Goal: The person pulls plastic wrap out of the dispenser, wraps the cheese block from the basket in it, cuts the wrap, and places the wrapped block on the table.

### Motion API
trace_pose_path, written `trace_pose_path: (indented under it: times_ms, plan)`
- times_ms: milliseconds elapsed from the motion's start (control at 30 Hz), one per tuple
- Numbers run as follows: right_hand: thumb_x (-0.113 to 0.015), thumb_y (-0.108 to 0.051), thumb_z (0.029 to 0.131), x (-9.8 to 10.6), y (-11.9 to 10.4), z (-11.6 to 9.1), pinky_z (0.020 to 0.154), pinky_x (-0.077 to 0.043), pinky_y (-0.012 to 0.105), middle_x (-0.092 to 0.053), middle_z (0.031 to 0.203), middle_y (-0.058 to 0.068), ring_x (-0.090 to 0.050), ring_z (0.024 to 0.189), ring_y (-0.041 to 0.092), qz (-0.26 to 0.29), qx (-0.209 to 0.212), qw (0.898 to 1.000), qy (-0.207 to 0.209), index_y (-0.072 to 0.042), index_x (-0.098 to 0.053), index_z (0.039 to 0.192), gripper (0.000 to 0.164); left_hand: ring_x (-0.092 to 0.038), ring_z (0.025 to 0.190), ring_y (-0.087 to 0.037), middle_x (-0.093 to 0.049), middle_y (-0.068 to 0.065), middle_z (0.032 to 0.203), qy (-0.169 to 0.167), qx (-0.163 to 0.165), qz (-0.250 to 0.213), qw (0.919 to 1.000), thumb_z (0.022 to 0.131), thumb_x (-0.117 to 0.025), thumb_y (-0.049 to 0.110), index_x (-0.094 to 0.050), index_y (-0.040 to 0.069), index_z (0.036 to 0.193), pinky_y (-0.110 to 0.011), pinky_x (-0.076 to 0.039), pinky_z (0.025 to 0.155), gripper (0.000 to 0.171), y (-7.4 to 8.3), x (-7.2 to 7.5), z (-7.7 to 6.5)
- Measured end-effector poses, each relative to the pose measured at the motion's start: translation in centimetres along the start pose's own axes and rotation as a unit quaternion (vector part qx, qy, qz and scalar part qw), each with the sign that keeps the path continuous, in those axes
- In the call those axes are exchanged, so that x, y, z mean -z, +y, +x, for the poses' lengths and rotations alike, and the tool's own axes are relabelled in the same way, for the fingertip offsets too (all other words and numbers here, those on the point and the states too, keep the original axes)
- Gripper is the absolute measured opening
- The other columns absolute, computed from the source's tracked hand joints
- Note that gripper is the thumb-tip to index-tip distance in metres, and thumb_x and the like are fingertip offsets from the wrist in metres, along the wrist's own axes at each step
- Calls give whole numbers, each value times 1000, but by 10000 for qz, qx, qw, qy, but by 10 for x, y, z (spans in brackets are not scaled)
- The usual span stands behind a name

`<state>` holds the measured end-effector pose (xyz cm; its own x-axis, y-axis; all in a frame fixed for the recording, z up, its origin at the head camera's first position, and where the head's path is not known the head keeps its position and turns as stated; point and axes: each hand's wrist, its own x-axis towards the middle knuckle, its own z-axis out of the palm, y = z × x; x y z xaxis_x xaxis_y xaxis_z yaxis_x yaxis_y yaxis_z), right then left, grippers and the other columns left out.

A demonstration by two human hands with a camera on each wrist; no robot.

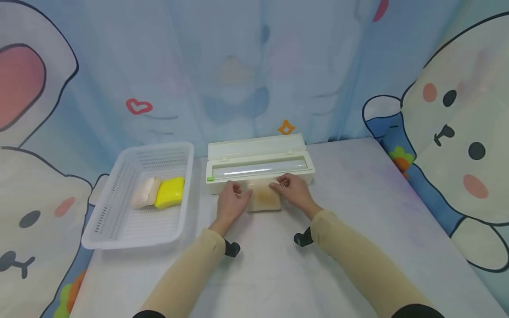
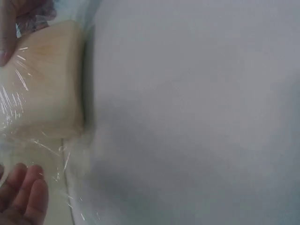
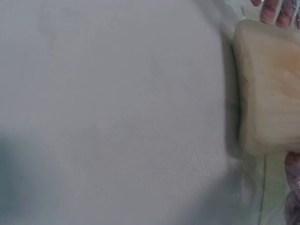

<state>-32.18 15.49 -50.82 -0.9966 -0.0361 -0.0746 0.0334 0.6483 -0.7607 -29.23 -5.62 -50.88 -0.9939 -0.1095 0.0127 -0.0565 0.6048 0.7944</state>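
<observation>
A pale cream square block [image 1: 264,197] with a faint brownish middle, like a thick bread slice, lies on the table in front of the film dispenser [image 1: 260,167]. Clear cling film [image 2: 21,84] covers its top and spreads past its sides in shiny creases. At the block's left side my left hand [image 1: 232,201] has curled fingers at the film, its thumb beside the block. From the right, my right hand [image 1: 296,192] pinches the film near the far right corner. In the right wrist view, film also crosses in front of the fingers [image 3: 269,10] of the left hand.
The white dispenser's lid [image 1: 256,147] is raised, showing the film roll [image 1: 260,168]. To the left stands a white perforated basket [image 1: 99,234] with a yellow block [image 1: 170,193] and a pale pinkish block [image 1: 146,193]. A cartoon-printed curtain [image 1: 238,66] hangs behind the table.
</observation>
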Motion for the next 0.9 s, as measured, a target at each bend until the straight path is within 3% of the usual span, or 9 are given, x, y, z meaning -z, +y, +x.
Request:
trace_pose_path:
  times_ms: [100,200,300,367,533,700,900]
  plan:
    - [-72,-44,94,-2,-3,-2,81,-57,36,-69,116,20,-67,101,29,-126,-255,9995,142,0,-62,121,53,-63,98,-29,-66,-14,105,200,-329,173,9991,91,-64,16,-64,2,106,-43,-54,86,20,-3,-1,-2]
    - [-72,-45,93,-5,-4,-5,86,-57,41,-69,117,21,-66,104,32,-158,-380,9987,298,1,-58,120,55,-60,103,-31,-65,-15,107,431,-583,703,9949,92,-64,8,-69,3,100,-45,-52,89,10,-5,-3,-1]
    - [-70,-45,95,-6,2,-9,88,-57,43,-68,117,20,-65,104,31,-115,-158,9991,372,0,-58,121,54,-59,107,-33,-65,-15,110,678,-646,1250,9877,93,-69,11,-75,7,98,-47,-50,89,9,-6,-5,-1]
    - [-67,-42,98,-7,8,-12,91,-56,44,-67,119,18,-65,106,31,-88,170,9990,393,-1,-59,125,50,-61,104,-32,-66,-14,109,727,-585,1380,9860,93,-71,13,-77,10,99,-46,-51,86,9,-5,-5,0]
    - [-64,-24,99,-8,24,-21,100,-50,51,-67,126,19,-61,116,36,-487,982,9910,764,-2,-62,127,36,-67,92,-27,-72,-10,98,535,-435,922,9934,94,-69,9,-77,7,99,-41,-55,79,10,-4,-6,-2]
    - [-67,-23,96,-11,28,-26,93,-47,55,-64,122,23,-56,113,41,-1227,917,9804,1238,-1,-66,118,31,-72,95,-27,-76,-11,99,340,-415,435,9976,94,-65,7,-76,4,107,-42,-57,83,17,-5,-10,-5]
    - [-57,-11,98,-16,22,-27,82,-52,46,-64,102,21,-62,94,35,-333,543,9921,1083,3,-65,123,29,-72,98,-30,-76,-14,101,336,-235,-75,9991,92,-63,5,-71,-1,111,-43,-57,88,21,-2,-15,-9]
